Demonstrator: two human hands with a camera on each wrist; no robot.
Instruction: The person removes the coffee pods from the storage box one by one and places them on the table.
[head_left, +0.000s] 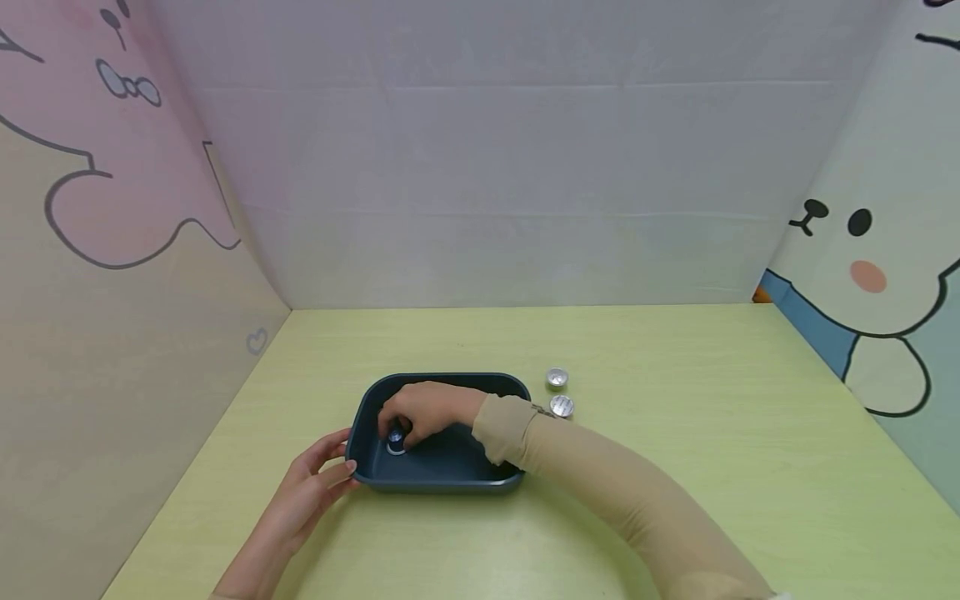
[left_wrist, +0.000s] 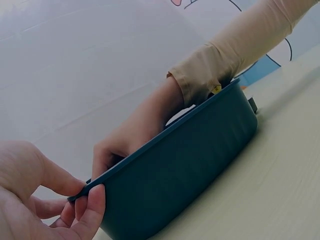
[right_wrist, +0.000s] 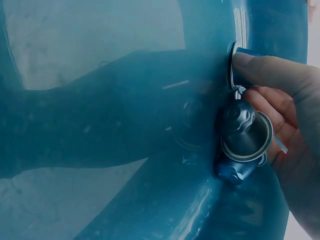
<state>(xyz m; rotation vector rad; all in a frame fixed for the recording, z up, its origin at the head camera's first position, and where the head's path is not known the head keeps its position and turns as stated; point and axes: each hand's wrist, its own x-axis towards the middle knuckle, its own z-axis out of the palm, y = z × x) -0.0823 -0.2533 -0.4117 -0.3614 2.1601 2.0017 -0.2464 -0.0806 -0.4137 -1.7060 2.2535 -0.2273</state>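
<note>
A dark blue-green tray (head_left: 442, 485) stands on the table. My left hand (head_left: 315, 479) grips its left end, thumb and fingers pinching the rim (left_wrist: 145, 149) in the left wrist view. My right hand (head_left: 427, 410) reaches down into the tray's left part. In the right wrist view, its thumb presses on a rimmed blue coffee capsule (right_wrist: 245, 67), the fingers curled behind it. Just beside lie a dark capsule (right_wrist: 237, 116), a capsule with its round silver-rimmed end (right_wrist: 250, 140) facing the camera, and a blue capsule (right_wrist: 234, 171). The fingers partly hide these.
Two small silver round capsules (head_left: 557, 378) sit on the table (head_left: 675, 400) just right of the tray, the nearer one (head_left: 561, 406) close to my right sleeve (head_left: 592, 458). A pale cloth wall (head_left: 525, 192) rises behind, with printed cartoon panels at both sides.
</note>
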